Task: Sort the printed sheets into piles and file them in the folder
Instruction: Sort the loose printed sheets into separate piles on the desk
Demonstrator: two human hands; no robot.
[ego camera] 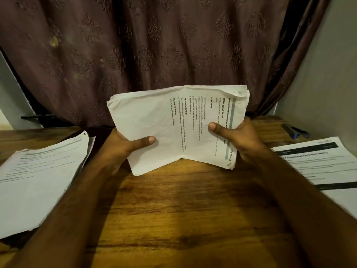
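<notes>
Stack of printed sheets (173,128): held up over the far middle of the desk (173,209), clear of the wood, long axis running left to right, top page turned sideways so its text lines run up and down; corners dog-eared, lower edge sagging between the two grips. Left hand (123,147): at the stack's lower left edge, thumb laid across the front of the top page, fingers hidden behind the paper, holding the stack. Right hand (237,138): at the lower right edge, thumb likewise on the front, fingers behind, holding the same stack; both hands equally near it, neither free. Left pile (38,176): sheets lying flat on the desk at near left, just beside the left forearm. Right pile (324,165): sheets with dark header bands, flat at right, just beside the right forearm. Judgement: the held stack sits between the two piles, so a sheet may go either way; each forearm lies close to its own pile's edge and could scuff it. Pen (297,132): dark, blue-tipped, far right on the desk, beyond the right pile. Curtain (154,45): patterned brown, hanging behind the desk. Folder: not in view.
</notes>
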